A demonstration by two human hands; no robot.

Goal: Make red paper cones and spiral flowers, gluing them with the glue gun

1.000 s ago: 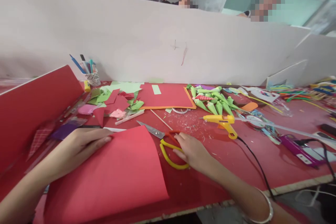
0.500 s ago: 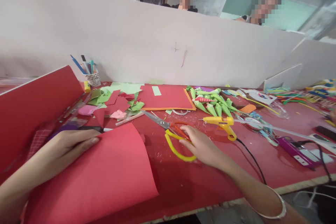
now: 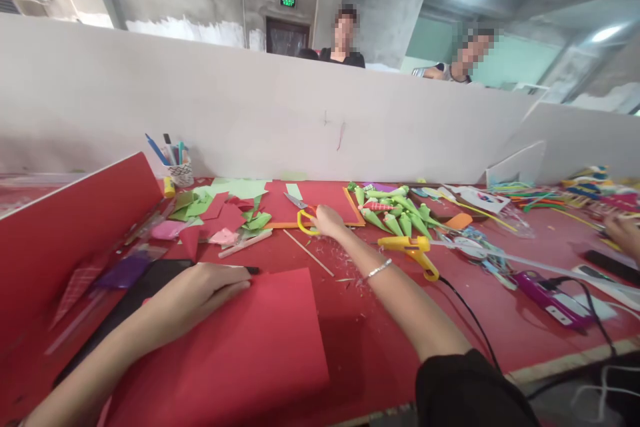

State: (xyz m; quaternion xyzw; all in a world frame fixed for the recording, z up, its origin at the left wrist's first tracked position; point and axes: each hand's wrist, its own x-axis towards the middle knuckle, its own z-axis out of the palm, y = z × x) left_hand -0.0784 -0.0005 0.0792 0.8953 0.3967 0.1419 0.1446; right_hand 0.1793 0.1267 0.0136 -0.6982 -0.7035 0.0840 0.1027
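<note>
My left hand [image 3: 213, 287] grips the upper left edge of a large red paper sheet [image 3: 240, 347], its thumb and fingers pressed together. Beside these fingertips the black end of a pen [image 3: 253, 270] shows; whether the hand also holds it I cannot tell. Farther off, my right hand [image 3: 329, 221] is closed on the handles of scissors [image 3: 306, 221] with yellow and red grips. Their blades point away to the left, above a stack of red sheets [image 3: 325, 197] with an orange edge. The right fingers are partly hidden behind the hand.
Green paper cones [image 3: 400, 210] lie in a pile, with a yellow glue gun [image 3: 413, 250] in front. Paper scraps [image 3: 220, 210] and a pen cup [image 3: 181, 170] stand left. A purple power strip [image 3: 553, 300] and another person's hand [image 3: 625, 233] are right.
My right hand has carried the scissors forward and left, over the stack of red sheets. My left hand and the red paper have shifted right. The view has tilted up.
</note>
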